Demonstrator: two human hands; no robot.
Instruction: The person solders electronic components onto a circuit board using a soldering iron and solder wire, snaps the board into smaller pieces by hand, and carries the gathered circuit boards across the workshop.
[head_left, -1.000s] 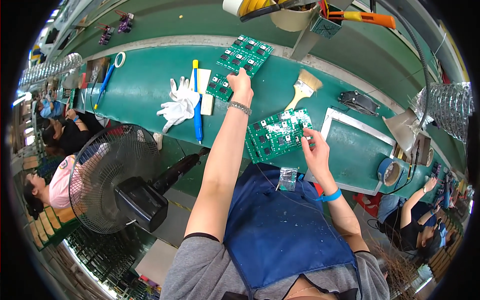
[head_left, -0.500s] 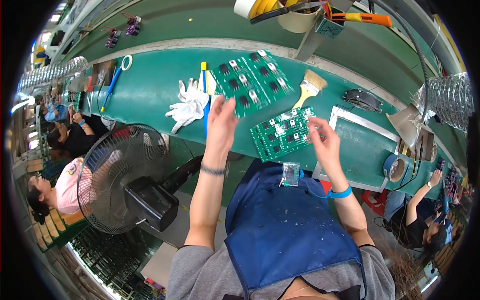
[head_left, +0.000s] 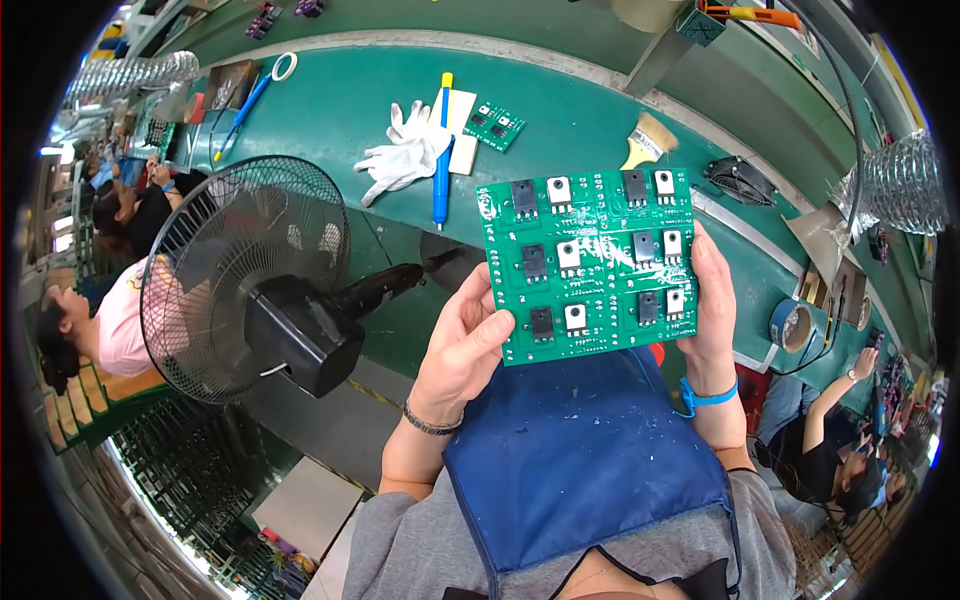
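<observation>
A large green circuit board (head_left: 590, 285) is held up in front of my apron, its face covered with rows of black and silver-faced transistors. My left hand (head_left: 465, 340) grips the board's left edge, thumb on the front near the lower corner. Along the right edge, my right hand (head_left: 712, 285) holds it with fingers partly behind the board. A smaller green circuit board (head_left: 494, 126) lies on the green bench top beyond. White gloves (head_left: 405, 150) and a blue pen-like tool with a yellow end (head_left: 442, 150) lie to its left.
A brush (head_left: 648, 142) and a small black fan (head_left: 740, 180) lie beyond the board. A roll of tape (head_left: 791, 325) sits at right. The large black fan (head_left: 300, 310) stands close on my left. Silver ducts hang at both sides; other people sit along the bench.
Both hands, apart from each other before, have closed on the opposite edges of a board now held up near me. The view has shifted, and the gloves appear higher and farther right.
</observation>
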